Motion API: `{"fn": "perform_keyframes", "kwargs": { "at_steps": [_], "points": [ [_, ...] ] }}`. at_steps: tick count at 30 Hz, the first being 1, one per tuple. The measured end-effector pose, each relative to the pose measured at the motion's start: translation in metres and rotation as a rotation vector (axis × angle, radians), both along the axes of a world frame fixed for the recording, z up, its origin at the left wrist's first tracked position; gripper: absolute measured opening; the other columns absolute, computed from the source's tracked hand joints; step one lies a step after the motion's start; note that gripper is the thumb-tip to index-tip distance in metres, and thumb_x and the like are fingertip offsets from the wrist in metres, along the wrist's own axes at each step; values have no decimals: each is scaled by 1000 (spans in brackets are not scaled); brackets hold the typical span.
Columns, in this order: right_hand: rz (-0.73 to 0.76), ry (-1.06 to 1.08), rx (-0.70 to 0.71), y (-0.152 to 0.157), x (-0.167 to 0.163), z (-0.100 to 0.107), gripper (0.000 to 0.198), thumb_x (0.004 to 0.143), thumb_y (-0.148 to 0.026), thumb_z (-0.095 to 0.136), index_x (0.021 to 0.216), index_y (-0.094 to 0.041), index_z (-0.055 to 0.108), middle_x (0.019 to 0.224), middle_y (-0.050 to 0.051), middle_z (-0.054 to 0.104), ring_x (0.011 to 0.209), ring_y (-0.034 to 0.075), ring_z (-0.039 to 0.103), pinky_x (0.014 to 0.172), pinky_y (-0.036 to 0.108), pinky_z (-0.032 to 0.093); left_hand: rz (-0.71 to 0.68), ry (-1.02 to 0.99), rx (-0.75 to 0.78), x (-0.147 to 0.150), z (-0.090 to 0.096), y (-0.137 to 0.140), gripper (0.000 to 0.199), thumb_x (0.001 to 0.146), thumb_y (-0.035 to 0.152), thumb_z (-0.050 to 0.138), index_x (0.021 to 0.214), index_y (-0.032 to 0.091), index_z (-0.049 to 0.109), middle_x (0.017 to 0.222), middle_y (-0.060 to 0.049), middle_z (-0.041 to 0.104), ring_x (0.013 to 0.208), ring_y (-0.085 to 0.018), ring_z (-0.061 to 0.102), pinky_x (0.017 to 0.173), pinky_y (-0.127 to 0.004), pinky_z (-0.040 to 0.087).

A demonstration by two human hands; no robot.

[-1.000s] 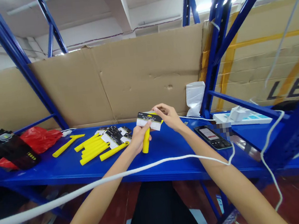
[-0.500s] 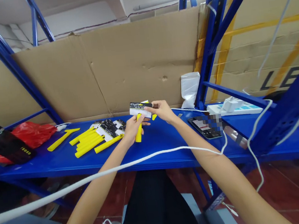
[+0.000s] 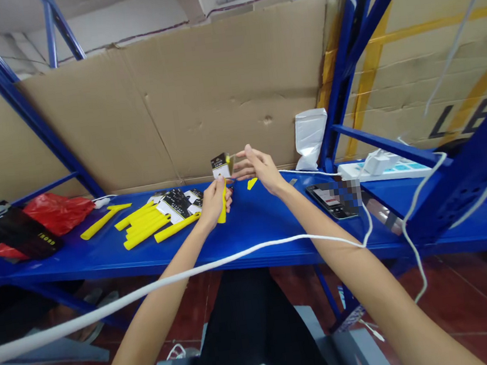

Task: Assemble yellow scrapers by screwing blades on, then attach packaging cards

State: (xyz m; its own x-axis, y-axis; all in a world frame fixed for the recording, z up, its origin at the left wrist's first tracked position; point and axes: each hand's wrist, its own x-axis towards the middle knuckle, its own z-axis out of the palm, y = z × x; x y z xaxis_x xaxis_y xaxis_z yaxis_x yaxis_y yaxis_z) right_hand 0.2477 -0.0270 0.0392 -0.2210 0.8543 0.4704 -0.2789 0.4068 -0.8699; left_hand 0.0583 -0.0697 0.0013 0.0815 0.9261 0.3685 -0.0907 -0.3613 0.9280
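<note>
My left hand [image 3: 214, 204] is closed around a yellow tubular handle [image 3: 224, 211], held upright over the blue shelf. At its top end sits a black-and-white printed card [image 3: 220, 167], with a bit of yellow showing at the card's right edge. My right hand [image 3: 264, 171] is just right of the card, fingers stretched out and thumb raised; whether a fingertip touches the card is unclear. A small yellow piece [image 3: 252, 183] lies on the shelf beneath it. Left of my hands lie several yellow handles [image 3: 146, 225] with similar printed cards [image 3: 176, 205].
A single T-shaped yellow tool [image 3: 105, 221] lies farther left, near a red plastic bag [image 3: 58, 210] and a black box [image 3: 23, 233]. To the right are a phone [image 3: 332, 200] and a power strip [image 3: 395, 168]. A white cable [image 3: 235, 259] crosses over both forearms.
My right hand has come off the card, its fingers opening out and the thumb lifting. The card now looks narrower, turned or folded above the handle. The left hand keeps its hold.
</note>
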Motion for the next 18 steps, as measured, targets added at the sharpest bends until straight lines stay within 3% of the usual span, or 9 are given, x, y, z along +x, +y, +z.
{"fn": "perform_keyframes", "kwargs": {
  "at_steps": [4,7,9,13,18],
  "points": [
    [-155,7,38,8,-1,-5,80,81,-99,71,109,-23,68,108,11,84,96,26,83,91,43,69,-338,-304,-260,-3,15,-6,48,115,62,54,101,19,68,58,8,38,39,-10,36,39,-22,36],
    [-257,-30,63,16,-2,-11,79,69,-91,88,107,-24,71,117,11,82,115,27,77,108,44,63,-440,-428,-358,-9,24,-13,50,122,48,36,97,18,68,54,7,33,36,-10,33,38,-22,34],
    [-200,-51,39,17,-3,-14,81,66,-88,92,111,-24,73,118,10,82,118,27,76,111,45,62,-476,-473,-385,-12,26,-16,54,123,43,29,95,17,67,53,7,32,34,-10,32,37,-22,32],
    [-25,-79,-20,9,-5,-14,80,69,-86,91,115,-23,74,112,8,84,105,24,81,102,43,67,-516,-468,-390,-13,26,-19,57,123,39,23,96,17,68,51,7,32,32,-11,29,35,-22,29],
    [93,-47,-84,3,-5,-11,76,65,-75,101,111,-22,70,97,5,83,88,22,83,92,40,70,-490,-344,-379,-12,25,-17,46,119,39,37,95,18,70,52,6,32,33,-10,25,36,-23,27]
  ]
}}
